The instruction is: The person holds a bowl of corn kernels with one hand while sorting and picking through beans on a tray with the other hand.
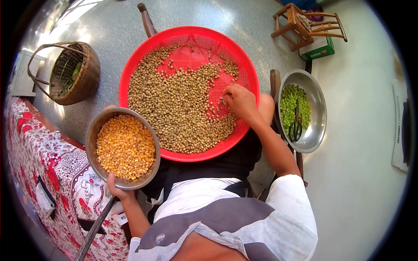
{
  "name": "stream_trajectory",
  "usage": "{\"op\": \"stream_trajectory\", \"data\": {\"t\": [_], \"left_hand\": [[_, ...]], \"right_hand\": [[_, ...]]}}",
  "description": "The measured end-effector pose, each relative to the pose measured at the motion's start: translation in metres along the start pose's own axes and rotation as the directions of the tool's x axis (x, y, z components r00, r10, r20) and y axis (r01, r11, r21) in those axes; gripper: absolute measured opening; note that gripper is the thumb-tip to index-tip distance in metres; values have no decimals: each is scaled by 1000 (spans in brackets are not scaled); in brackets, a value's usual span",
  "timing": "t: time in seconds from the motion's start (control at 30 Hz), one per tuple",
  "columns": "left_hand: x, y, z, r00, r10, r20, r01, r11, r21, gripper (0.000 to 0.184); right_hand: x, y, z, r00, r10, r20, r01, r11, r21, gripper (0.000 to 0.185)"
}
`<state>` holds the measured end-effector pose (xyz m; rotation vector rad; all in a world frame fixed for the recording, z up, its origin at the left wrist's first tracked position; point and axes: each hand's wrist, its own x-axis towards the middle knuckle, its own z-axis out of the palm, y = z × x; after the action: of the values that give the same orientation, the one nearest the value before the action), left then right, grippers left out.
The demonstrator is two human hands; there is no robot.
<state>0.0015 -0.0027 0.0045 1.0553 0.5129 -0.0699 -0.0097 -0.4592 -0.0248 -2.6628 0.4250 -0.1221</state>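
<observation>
A wide red plastic sieve [254,82] rests over my lap, spread with greenish-brown beans [174,100]. Over its right side is my right hand [241,101], fingers curled down and pressed together at the beans; whatever lies between the fingertips is hidden. At the lower left, my left hand [118,188] grips a steel bowl [155,163] by its near rim, thumb up and the other fingers out of sight beneath. Yellow-orange corn kernels [126,145] fill much of this bowl, which sits beside the sieve's left edge.
A steel basin [317,126] with chopped greens [289,102] and black scissors [296,126] stands at the right. A wicker basket [87,82] is on the floor to the left, near a flowered tablecloth [43,152]. A wooden chair [296,26] lies farther off.
</observation>
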Motion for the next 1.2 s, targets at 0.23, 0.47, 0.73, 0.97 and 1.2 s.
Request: {"op": "stream_trajectory", "data": {"t": [0.23, 0.47, 0.73, 0.97, 1.2], "left_hand": [[2, 0, -2, 1000, -18, -11, 18, 1000, 3, 71], [2, 0, -3, 1000, 13, -5, -13, 1000, 21, 68], [0, 0, -1, 1000, 8, 1, -8, 1000, 13, 70], [0, 1, 6, 1000, 18, -16, -17, 998, 54, 69], [-4, 2, 10, 1000, -29, -10, 29, 999, -17, 70]], "right_hand": [[-33, -18, -5, 991, -6, 132, -4, 998, 70, 13], [-28, -21, 19, 995, -82, 58, 88, 990, -108, 14], [-19, -36, -7, 990, 126, 70, -144, 888, 437, 17], [-50, -191, -20, 870, -393, -299, 490, 613, 620, 11], [-50, -210, -4, 816, -527, -238, 549, 575, 607, 17]]}}
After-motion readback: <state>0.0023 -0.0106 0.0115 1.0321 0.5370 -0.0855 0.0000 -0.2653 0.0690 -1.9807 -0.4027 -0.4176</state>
